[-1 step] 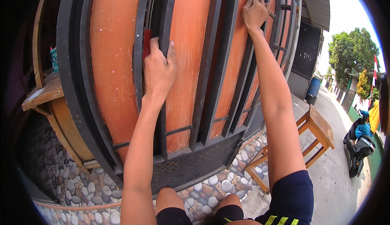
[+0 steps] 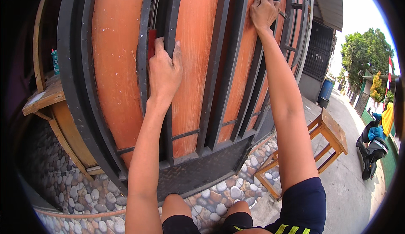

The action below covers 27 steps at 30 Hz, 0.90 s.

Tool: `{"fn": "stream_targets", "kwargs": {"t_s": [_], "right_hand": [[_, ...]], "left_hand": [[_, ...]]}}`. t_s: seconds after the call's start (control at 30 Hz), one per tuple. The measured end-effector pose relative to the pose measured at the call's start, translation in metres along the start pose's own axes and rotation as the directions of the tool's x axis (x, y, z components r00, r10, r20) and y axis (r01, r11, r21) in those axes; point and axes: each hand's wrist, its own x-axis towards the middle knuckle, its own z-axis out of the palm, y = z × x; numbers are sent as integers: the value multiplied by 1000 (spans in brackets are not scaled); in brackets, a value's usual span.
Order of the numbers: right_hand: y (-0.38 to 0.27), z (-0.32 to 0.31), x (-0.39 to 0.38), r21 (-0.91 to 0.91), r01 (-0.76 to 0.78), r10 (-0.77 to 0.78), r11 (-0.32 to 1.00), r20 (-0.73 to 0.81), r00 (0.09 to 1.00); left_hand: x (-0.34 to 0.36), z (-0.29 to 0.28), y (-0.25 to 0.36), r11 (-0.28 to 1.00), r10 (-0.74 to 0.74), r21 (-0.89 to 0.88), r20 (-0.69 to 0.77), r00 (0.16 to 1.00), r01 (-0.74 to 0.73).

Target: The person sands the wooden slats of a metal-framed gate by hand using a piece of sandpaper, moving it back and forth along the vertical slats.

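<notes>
My left hand (image 2: 166, 71) is wrapped round a dark metal upright (image 2: 172, 18) on a barred gate with orange panels (image 2: 114, 56). A narrow red piece (image 2: 152, 44) shows in the gap just left of that hand. Higher up and to the right, my right hand (image 2: 263, 10) is closed on the dark metalwork at a short crosspiece, its fingertips curled over it; the exact part under them is partly hidden. Both forearms reach up from the lower edge.
A wooden counter (image 2: 46, 97) stands at the left. A wooden stool (image 2: 329, 128) is beside my right arm on pebble-patterned and concrete ground. On the lane at the right are a blue barrel (image 2: 325, 89) and a scooter (image 2: 367, 158) with a person in yellow and blue.
The scooter and person have moved slightly up the lane, away from me. My right hand has shifted very slightly up and left; my left hand stays on the upright.
</notes>
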Motion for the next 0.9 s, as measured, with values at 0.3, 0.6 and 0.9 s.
{"fn": "stream_targets", "kwargs": {"t_s": [0.3, 0.6, 0.9], "right_hand": [[-1, 5, 9, -145, 72, -69, 987, 25, 997], [-14, -8, -1, -98, 18, -10, 995, 78, 997], [-2, -2, -12, -223, 80, -76, 972, 29, 997]], "left_hand": [[6, -4, 4, 999, 51, -15, -23, 998, -51], [3, -5, 1, 999, 25, -25, -13, 1000, -25], [1, -5, 8, 998, -29, -52, 10, 1000, 30]]}}
